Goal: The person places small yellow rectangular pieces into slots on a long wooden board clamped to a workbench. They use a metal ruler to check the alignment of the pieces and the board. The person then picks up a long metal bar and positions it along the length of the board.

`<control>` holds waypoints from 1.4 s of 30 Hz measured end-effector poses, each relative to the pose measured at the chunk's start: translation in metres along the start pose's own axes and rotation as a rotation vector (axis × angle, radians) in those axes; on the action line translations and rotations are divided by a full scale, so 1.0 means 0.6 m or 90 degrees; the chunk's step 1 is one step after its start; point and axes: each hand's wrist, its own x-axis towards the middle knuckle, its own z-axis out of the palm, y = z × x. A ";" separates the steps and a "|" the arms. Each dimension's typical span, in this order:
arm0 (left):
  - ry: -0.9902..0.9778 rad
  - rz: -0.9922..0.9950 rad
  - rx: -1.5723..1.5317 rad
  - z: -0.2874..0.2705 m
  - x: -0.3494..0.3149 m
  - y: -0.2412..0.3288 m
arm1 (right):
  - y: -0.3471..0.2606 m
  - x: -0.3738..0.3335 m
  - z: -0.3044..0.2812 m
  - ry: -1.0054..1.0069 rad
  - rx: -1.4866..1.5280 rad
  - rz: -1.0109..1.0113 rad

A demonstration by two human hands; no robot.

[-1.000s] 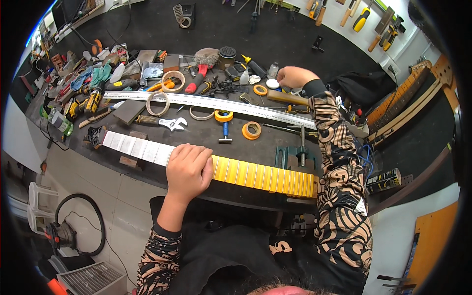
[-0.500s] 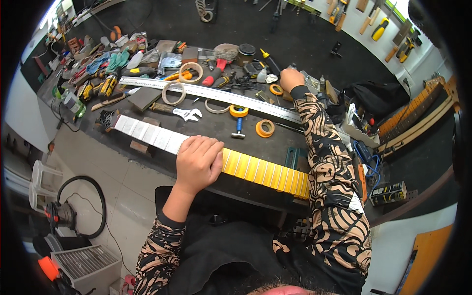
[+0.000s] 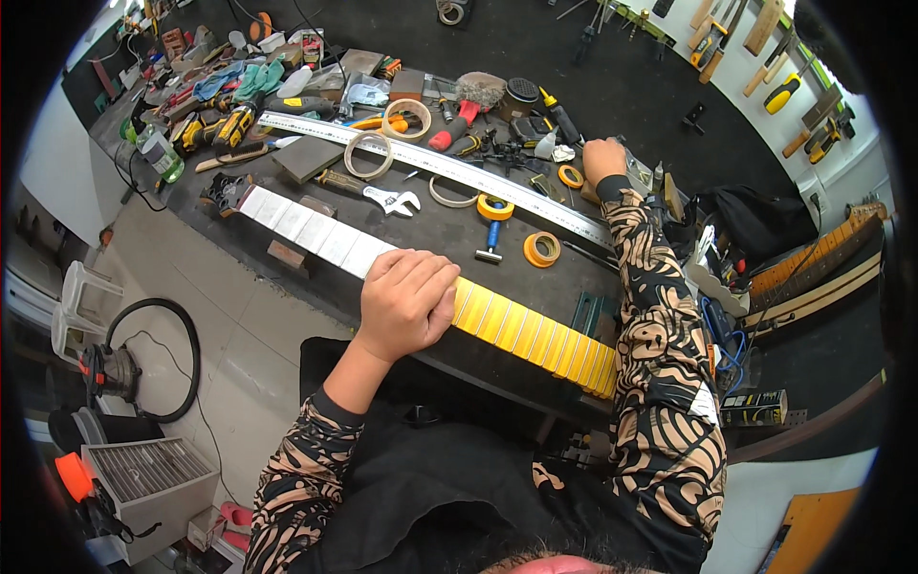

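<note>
A guitar neck (image 3: 535,337) lies slantwise along the bench's near edge. Its fretboard is covered with white tape strips on the left half and yellow ones on the right, with fret lines between the yellow strips. My left hand (image 3: 409,301) is closed over the neck where the two colours meet. Farther off, my right hand (image 3: 604,161) reaches into the small tools at the back right. Its fingers are curled with the tips hidden, and I cannot make out what they hold. Near it lie a small yellow tape roll (image 3: 571,177) and a black tube with a yellow tip (image 3: 562,117).
A long metal straightedge (image 3: 449,171) crosses the bench behind the neck. Between them lie an adjustable wrench (image 3: 394,200), a blue-handled T-shaped tool (image 3: 492,236) and a yellow tape roll (image 3: 541,250). Tools and cloths crowd the back left. A shop vacuum (image 3: 113,371) stands on the floor.
The whole view has shifted, so the bench things sit farther right and the near-right ones a little lower. My left hand stays on the neck; my right hand remains among the tools at the back.
</note>
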 end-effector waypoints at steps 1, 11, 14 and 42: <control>0.000 -0.002 -0.002 0.000 0.000 0.000 | -0.001 0.001 0.003 -0.004 0.001 0.008; -0.005 -0.004 -0.005 -0.001 -0.001 -0.001 | -0.015 0.041 -0.029 -0.173 0.204 0.173; -0.008 -0.004 -0.001 -0.002 0.000 -0.003 | 0.012 0.051 -0.057 -0.176 0.196 0.173; -0.074 0.014 0.045 0.022 -0.017 -0.005 | 0.043 -0.776 -0.371 0.088 0.807 0.265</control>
